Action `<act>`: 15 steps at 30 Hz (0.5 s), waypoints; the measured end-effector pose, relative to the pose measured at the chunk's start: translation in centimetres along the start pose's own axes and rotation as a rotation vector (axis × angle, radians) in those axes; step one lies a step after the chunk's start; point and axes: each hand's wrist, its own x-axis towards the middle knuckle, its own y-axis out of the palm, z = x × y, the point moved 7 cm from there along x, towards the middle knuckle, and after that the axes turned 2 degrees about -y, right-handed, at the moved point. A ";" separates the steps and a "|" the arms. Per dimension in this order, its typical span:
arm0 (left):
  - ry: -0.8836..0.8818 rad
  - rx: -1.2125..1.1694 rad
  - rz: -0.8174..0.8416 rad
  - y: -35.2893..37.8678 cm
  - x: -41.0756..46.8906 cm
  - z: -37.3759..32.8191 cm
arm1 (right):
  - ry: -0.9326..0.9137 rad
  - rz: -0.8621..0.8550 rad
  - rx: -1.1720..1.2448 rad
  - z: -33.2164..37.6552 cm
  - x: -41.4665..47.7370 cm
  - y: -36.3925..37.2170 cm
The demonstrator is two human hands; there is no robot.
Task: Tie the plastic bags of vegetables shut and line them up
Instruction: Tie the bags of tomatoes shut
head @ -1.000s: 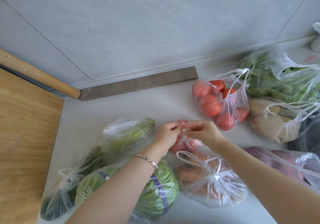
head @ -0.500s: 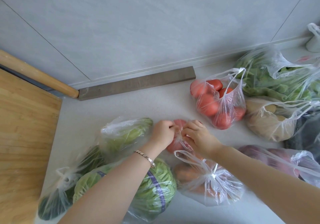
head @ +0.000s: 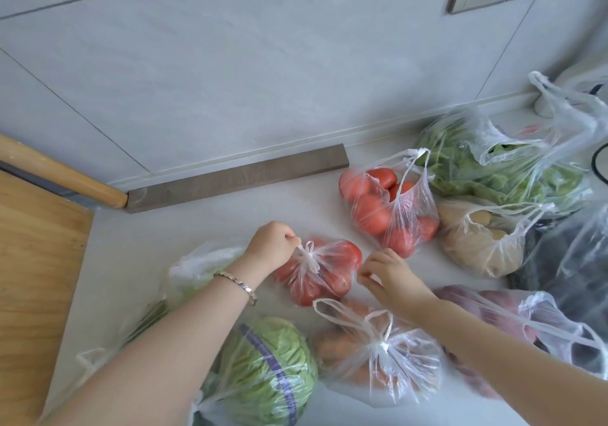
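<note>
Purple, possibly printed band [head: 263, 353] on cabbage [head: 297, 356]

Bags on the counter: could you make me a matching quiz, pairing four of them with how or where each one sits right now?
Things
1. small red-vegetable bag
2. tomato bag
3. cabbage bag
4. carrot bag

States
A. handles untied, mouth open, beside the potato bag
B. knotted, no hand on it, just below the right hand
C. knot in the grip of the left hand
D. green contents with a purple band

Pairs: 1-C, 2-A, 3-D, 4-B
</note>
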 end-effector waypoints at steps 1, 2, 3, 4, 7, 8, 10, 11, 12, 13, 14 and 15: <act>-0.026 0.081 0.024 0.3 0.2 -0.7 | 0.026 -0.024 0.010 0.1 0.8 -1.0; -0.045 0.160 0.016 0.3 0.3 -1.4 | 0.063 -0.023 0.022 0.3 1.6 -1.9; -0.038 0.218 -0.020 0.1 0.3 -2.6 | 0.108 -0.010 0.032 0.3 2.2 -2.8; 0.000 0.228 -0.051 -0.2 0.3 -4.1 | 0.152 -0.010 0.034 0.3 2.7 -4.0; 0.172 -0.021 0.011 -0.1 0.3 -9.2 | 0.256 -0.218 0.003 0.9 3.1 -8.9; 0.224 -0.098 0.004 -0.4 0.3 -10.9 | 0.268 -0.356 0.020 1.0 2.7 -10.8; 0.301 -0.200 -0.080 -1.3 0.3 -13.7 | 0.266 -0.623 0.088 1.0 1.5 -13.9; 0.329 -0.242 -0.116 -1.7 0.3 -14.8 | 0.262 -0.705 0.098 0.6 1.1 -14.9; 0.356 -0.261 -0.133 -1.7 0.3 -15.9 | 0.261 -0.743 0.091 0.0 1.0 -15.6; 0.377 -0.254 -0.133 -1.6 0.5 -16.9 | 0.270 -0.739 0.086 -0.8 1.2 -16.0; 0.393 -0.227 -0.123 -1.3 0.6 -17.6 | 0.288 -0.694 0.094 -1.5 1.8 -15.9; 0.412 -0.191 -0.108 -1.0 0.7 -18.3 | 0.314 -0.610 0.113 -2.2 2.5 -15.6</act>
